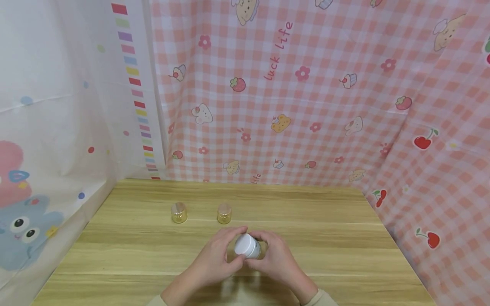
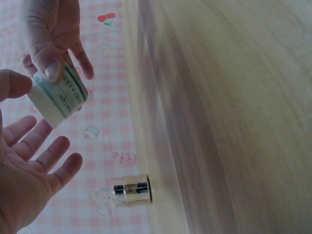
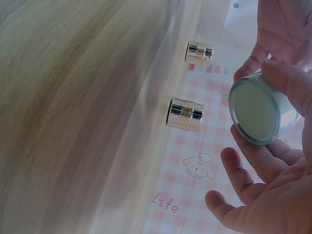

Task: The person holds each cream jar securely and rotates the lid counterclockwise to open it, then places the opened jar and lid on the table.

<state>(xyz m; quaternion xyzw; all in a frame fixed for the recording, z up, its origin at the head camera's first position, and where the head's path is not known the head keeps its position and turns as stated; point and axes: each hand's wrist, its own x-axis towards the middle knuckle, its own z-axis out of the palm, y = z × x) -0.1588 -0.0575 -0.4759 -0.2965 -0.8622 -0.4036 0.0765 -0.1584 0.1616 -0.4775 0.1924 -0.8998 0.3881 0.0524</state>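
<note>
A small white jar (image 1: 257, 247) with a pale green label is tilted, its white lid (image 1: 244, 245) toward the left. My right hand (image 1: 277, 259) holds the jar body between thumb and fingers. In the right wrist view the round base (image 3: 254, 111) of the jar faces the camera. My left hand (image 1: 216, 257) is at the lid, thumb tip right at its edge. In the left wrist view its other fingers (image 2: 61, 151) are spread and loosely extended below the lid.
Two small gold-coloured, shiny jars (image 1: 179, 212) (image 1: 224, 213) stand apart on the wooden table (image 1: 306, 221), beyond the hands. A pink checked cloth (image 1: 268, 106) hangs behind the table and along the right, a white patterned one (image 1: 69, 106) on the left.
</note>
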